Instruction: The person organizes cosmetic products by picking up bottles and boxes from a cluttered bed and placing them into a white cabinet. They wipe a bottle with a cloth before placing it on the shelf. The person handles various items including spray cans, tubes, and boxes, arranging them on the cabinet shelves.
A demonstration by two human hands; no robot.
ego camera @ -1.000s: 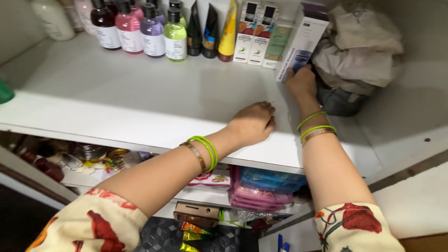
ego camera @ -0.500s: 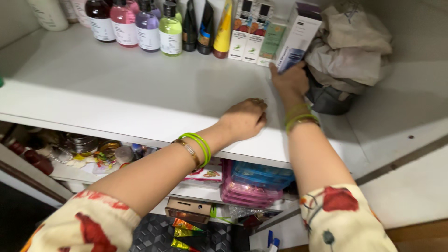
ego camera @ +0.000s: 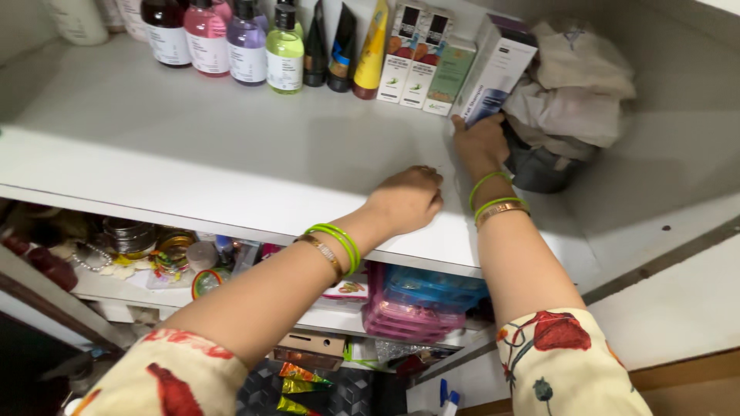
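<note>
My right hand (ego camera: 479,144) grips the lower end of a tall white and purple box (ego camera: 494,72) that leans at the back right of a white shelf (ego camera: 200,154). My left hand (ego camera: 406,199) rests fisted, knuckles down, on the shelf near its front edge, holding nothing that I can see. Both wrists wear green and gold bangles. A heap of crumpled pale cloth (ego camera: 574,85) lies just right of the box.
Along the back stand coloured bottles (ego camera: 247,42), dark and yellow tubes (ego camera: 344,48) and three slim cartons (ego camera: 422,62). Below the shelf sit pink and blue plastic cases (ego camera: 420,304), jars, beads and small packets. A white wall closes the right side.
My right hand has shifted the white and purple box slightly, keeping hold of its lower end. My left hand has stayed fisted on the shelf. The view has drifted a little.
</note>
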